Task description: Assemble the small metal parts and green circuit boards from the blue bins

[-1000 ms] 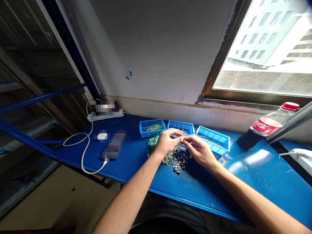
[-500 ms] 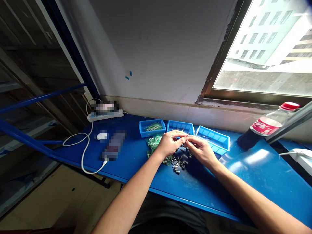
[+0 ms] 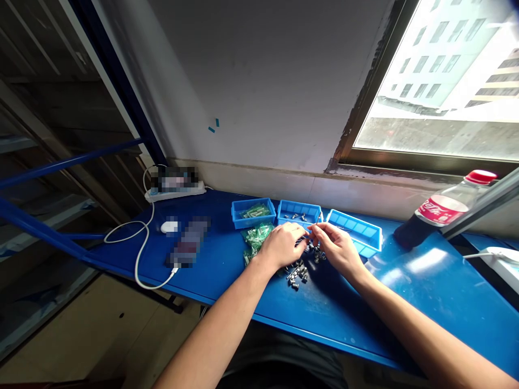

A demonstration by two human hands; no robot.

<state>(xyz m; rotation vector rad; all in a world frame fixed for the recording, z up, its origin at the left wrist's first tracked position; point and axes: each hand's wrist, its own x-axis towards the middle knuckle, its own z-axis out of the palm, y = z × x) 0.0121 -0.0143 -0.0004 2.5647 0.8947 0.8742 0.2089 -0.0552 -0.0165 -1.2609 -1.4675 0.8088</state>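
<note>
My right hand (image 3: 334,246) is closed in a pinch, and a thin dark rod (image 3: 317,221), perhaps a screw, sticks up from its fingertips. Close beside it, my left hand (image 3: 284,244) is palm down with curled fingers over loose metal parts; whatever lies between its fingertips is hidden. Below the hands spreads a pile of small metal fasteners (image 3: 298,274) with round heads. Green-tinted plastic bags of metal pieces (image 3: 255,237) lie left of the pile, partly behind my left hand.
Along the back stand a blue bin with bagged parts (image 3: 253,221), a middle bin with a few fasteners (image 3: 299,205) and a right bin (image 3: 371,232) holding thin pieces. A cola bottle (image 3: 441,208) stands right. A blurred phone (image 3: 190,242) with a white cable lies left.
My hands were together around a small piece and have moved slightly apart. The left hand has turned down toward the pile. The right hand keeps the thin rod.
</note>
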